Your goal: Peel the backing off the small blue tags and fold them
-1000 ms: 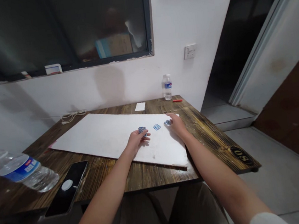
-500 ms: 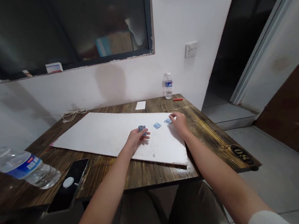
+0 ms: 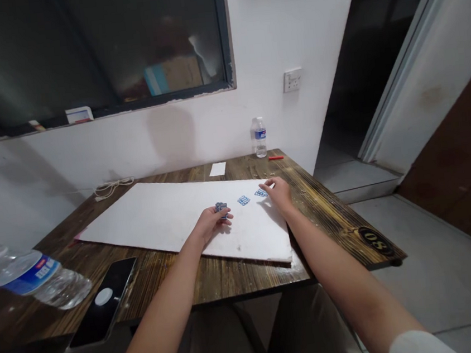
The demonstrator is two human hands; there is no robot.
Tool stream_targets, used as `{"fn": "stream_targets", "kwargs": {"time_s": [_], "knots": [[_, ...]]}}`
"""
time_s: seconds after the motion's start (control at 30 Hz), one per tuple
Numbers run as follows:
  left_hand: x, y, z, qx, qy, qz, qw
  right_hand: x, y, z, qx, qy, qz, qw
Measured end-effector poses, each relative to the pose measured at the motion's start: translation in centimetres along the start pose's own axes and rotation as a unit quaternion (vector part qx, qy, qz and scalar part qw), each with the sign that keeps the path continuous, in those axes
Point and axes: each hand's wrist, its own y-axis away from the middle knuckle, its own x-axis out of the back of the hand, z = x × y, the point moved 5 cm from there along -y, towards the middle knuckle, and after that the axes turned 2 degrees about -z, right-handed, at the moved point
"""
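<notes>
Between the thumb and fingers of my left hand (image 3: 212, 224) is a small stack of blue-patterned flat pieces (image 3: 221, 206); their exact kind is too small to tell. My right hand (image 3: 280, 193) has its thumb and index finger pinched at the edge of a blue-and-white patterned piece (image 3: 261, 193) on the right part of a white board (image 3: 151, 219). Whether the fingertips grip that piece or something else is unclear. A similar blue-outlined piece (image 3: 243, 200) lies on the board between my two hands.
The board lies on a dark wooden table (image 3: 333, 222). A phone (image 3: 101, 303) and a large water bottle (image 3: 35, 276) are at left. Along the back are a cable (image 3: 112, 186), a white paper (image 3: 217, 169), a small bottle (image 3: 259, 138) and a red stick-like object (image 3: 276, 157).
The view has shifted slightly, so the whole scene sits a little further left. My hands keep nearly the same places over the board, and the pieces lie as before.
</notes>
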Motion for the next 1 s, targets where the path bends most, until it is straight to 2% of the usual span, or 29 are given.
{"fn": "stream_targets", "kwargs": {"time_s": [0.13, 0.23, 0.33, 0.53, 0.6, 0.7, 0.83, 1.0], "knots": [[0.1, -0.1, -0.1, -0.002, 0.002, -0.001, 1.0, -0.6, -0.1, 0.4, -0.077, -0.166, -0.025, 0.983], [0.1, -0.1, -0.1, -0.001, 0.001, -0.002, 1.0, -1.1, 0.1, -0.1, -0.096, -0.282, -0.048, 0.953], [0.2, -0.1, -0.1, -0.001, -0.003, 0.0, 1.0, -0.9, 0.2, -0.5, -0.1, -0.334, -0.043, 0.936], [0.1, 0.0, -0.1, -0.003, -0.012, 0.001, 1.0, 0.0, 0.1, 0.0, -0.136, -0.318, 0.008, 0.938], [0.1, -0.1, -0.1, -0.004, -0.016, -0.001, 1.0, 0.0, 0.1, -0.3, -0.115, -0.288, -0.006, 0.951], [0.2, -0.2, -0.2, -0.007, -0.021, -0.006, 1.0, -0.2, 0.3, -1.5, -0.043, -0.242, -0.036, 0.969], [0.2, -0.2, -0.3, -0.008, -0.02, -0.01, 1.0, -0.2, 0.9, -2.8, 0.035, -0.198, -0.069, 0.977], [0.1, -0.2, -0.2, -0.006, -0.021, -0.014, 1.0, -0.8, 1.1, -2.8, 0.01, -0.227, -0.123, 0.966]]}}
